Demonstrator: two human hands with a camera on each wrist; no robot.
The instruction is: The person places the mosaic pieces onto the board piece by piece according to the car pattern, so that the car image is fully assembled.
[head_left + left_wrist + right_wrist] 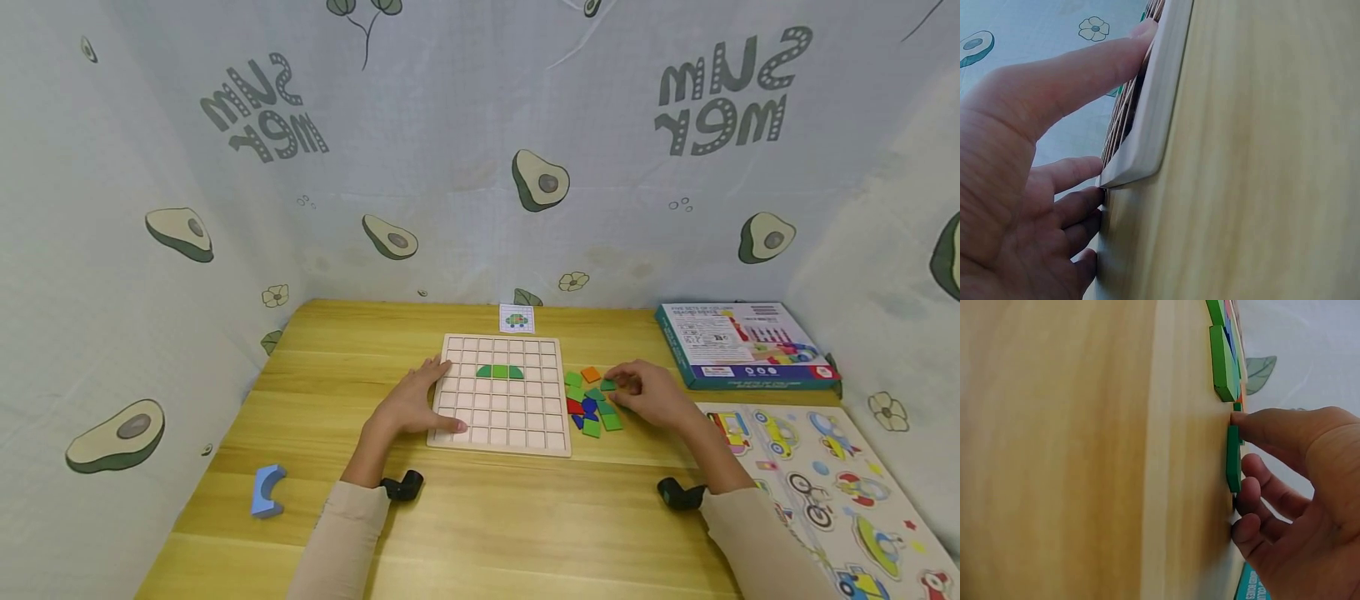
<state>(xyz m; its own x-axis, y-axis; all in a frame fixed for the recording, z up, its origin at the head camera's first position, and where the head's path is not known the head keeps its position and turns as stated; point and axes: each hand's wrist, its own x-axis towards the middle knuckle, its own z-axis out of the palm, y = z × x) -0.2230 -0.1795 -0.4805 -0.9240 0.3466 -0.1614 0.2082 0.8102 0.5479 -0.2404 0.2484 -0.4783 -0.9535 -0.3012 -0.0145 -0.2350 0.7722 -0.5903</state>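
Observation:
My left hand (pixel 414 402) rests on the left side of a pale wooden grid board (pixel 501 425). Its straight thumb presses the lower left squares, and the other fingers touch the edge. Three green pieces (pixel 500 372) form a row with slanted ends in the board's upper middle. My right hand (pixel 651 395) is at the right edge of a group of coloured pieces (pixel 591 428) beside the board. Thumb and forefinger pinch a dark green piece (pixel 607 385) there. Another dark green piece (pixel 1233 459) lies under the hand in the right wrist view.
A small pattern card (pixel 517 318) stands against the curtain behind the board. At the back right lies a boxed set (pixel 742 342), with a picture puzzle board (pixel 817 467) in front of it. A blue arch block (pixel 266 492) is at the left.

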